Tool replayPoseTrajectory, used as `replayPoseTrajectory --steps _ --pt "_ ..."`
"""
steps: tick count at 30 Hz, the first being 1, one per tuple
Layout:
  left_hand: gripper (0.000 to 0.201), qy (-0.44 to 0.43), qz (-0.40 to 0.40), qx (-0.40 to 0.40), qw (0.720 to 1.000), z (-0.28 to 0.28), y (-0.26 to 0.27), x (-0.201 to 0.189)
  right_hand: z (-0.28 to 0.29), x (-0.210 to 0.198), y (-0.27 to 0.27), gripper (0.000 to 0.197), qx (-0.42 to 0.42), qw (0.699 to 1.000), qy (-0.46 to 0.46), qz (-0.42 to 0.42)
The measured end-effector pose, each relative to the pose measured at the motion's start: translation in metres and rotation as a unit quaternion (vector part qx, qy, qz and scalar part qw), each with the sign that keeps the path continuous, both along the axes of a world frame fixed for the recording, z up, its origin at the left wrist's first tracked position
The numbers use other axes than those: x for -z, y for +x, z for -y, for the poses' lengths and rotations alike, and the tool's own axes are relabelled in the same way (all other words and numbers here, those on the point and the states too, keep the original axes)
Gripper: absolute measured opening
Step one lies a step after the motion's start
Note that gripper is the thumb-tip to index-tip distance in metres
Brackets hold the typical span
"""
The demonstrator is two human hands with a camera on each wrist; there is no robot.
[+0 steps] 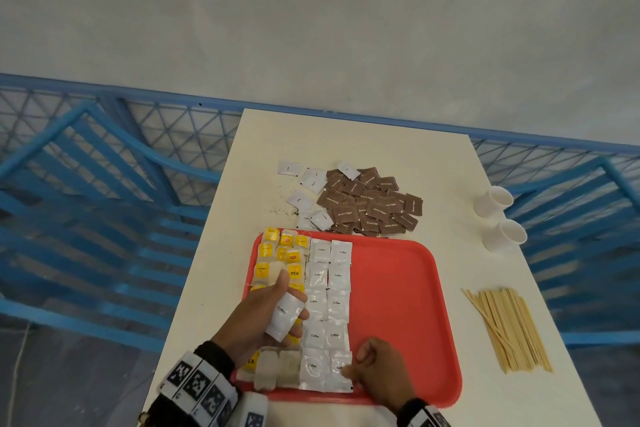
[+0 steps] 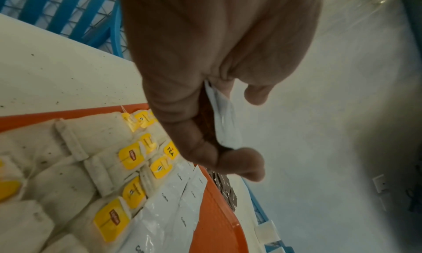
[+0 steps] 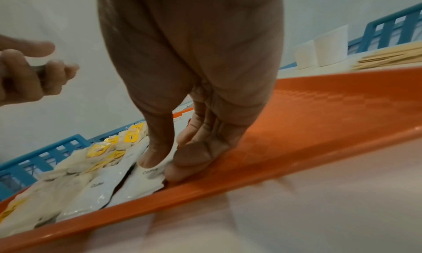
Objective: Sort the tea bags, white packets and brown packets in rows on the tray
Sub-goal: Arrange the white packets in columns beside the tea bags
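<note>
A red tray (image 1: 398, 305) lies near the table's front edge. Tea bags (image 1: 280, 253) with yellow tags fill its left columns, and white packets (image 1: 329, 288) marked Coffee lie in two columns beside them. My left hand (image 1: 287, 302) hovers over the tea bags and grips a small stack of white packets (image 1: 282, 319), seen edge-on in the left wrist view (image 2: 226, 121). At the tray's near edge my right hand (image 1: 349, 369) pinches the nearest white packet (image 3: 141, 183), thumb on top, fingertips at its right edge. Brown packets (image 1: 374, 204) sit piled beyond the tray.
Loose white packets (image 1: 308, 184) and tea crumbs (image 1: 284, 211) lie left of the brown pile. Two white paper cups (image 1: 493, 201) and a heap of wooden stirrers (image 1: 505, 326) occupy the table's right side. Blue crates (image 1: 86, 201) flank the table. The tray's right half is bare.
</note>
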State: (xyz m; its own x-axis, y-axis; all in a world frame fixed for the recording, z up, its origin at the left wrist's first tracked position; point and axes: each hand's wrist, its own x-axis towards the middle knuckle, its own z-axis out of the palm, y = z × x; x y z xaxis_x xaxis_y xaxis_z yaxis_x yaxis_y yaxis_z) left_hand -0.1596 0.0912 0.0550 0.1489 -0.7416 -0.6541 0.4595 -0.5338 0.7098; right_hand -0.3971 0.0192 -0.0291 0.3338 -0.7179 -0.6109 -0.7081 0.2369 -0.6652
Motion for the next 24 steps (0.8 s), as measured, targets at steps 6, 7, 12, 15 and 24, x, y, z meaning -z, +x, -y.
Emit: replayPoseTrajectory --steps 6,7,12,15,24 --pt "0.083 -0.027 -0.079 -0.018 0.996 0.002 0.000 -0.003 0.006 -0.022 0.004 0.030 -0.011 0.998 -0.068 -0.011" --pt "0.085 -0.034 -0.086 -0.017 0.996 0.002 0.000 -0.003 0.010 -0.030 0.008 0.027 -0.013 0.994 -0.107 -0.010" --pt "0.084 -0.042 -0.084 0.011 0.996 0.007 -0.008 -0.005 0.019 -0.095 0.051 0.021 -0.032 0.975 -0.169 0.142" --pt "0.074 -0.045 -0.069 0.022 0.996 0.010 -0.018 -0.010 0.012 -0.110 0.069 0.022 -0.122 0.966 -0.166 0.156" --pt "0.019 -0.044 0.132 0.095 0.986 -0.005 -0.016 0.001 0.040 -0.097 0.055 0.024 -0.181 0.968 -0.089 0.148"
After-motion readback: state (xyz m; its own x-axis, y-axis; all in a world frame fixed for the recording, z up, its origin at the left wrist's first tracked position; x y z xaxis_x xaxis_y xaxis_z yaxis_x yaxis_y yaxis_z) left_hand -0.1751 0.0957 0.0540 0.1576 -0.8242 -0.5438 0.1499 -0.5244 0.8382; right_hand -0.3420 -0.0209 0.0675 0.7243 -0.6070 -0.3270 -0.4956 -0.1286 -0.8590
